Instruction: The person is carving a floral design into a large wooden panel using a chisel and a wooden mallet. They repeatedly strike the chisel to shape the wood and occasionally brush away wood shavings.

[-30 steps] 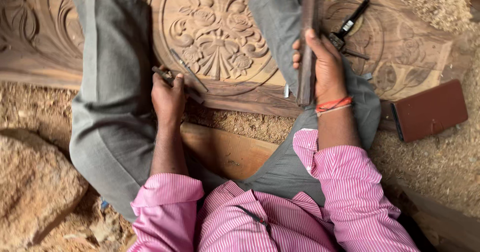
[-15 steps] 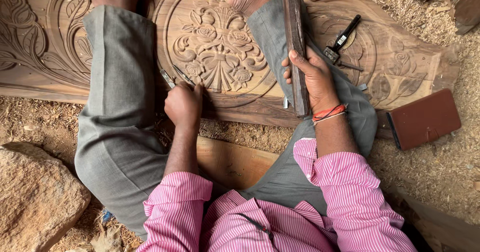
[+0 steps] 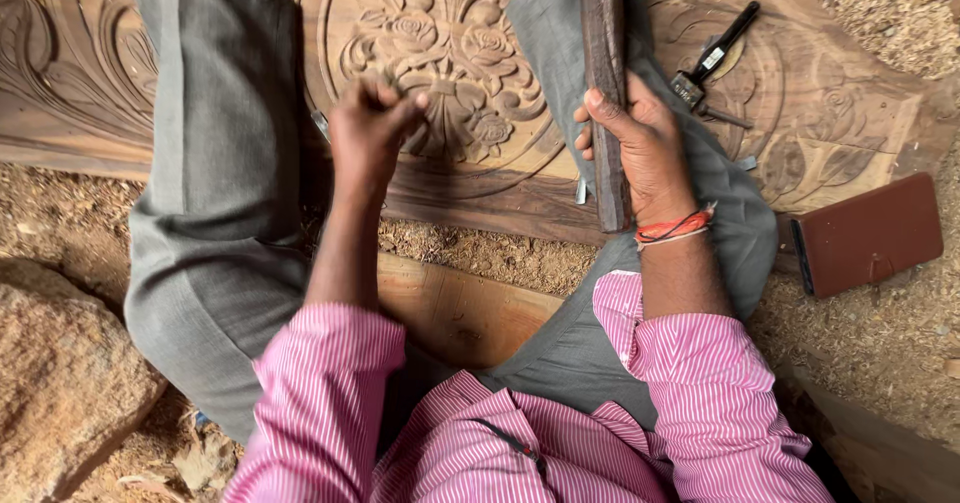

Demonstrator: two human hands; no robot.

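A large carved wooden panel lies on the ground, with a round floral medallion at its middle. My legs in grey trousers rest across it on both sides of the medallion. My left hand is closed at the medallion's lower left edge; a thin metal chisel pokes out beside it. My right hand, with a red thread band on the wrist, grips a long dark wooden bar held upright along my right leg.
A black-handled tool lies on the panel at upper right. A brown flat case rests on sawdust to the right. A big rock sits at lower left, a pale plank under my lap.
My left hand has moved up from the panel's lower border to the medallion's edge. The right hand keeps its hold on the wooden bar.
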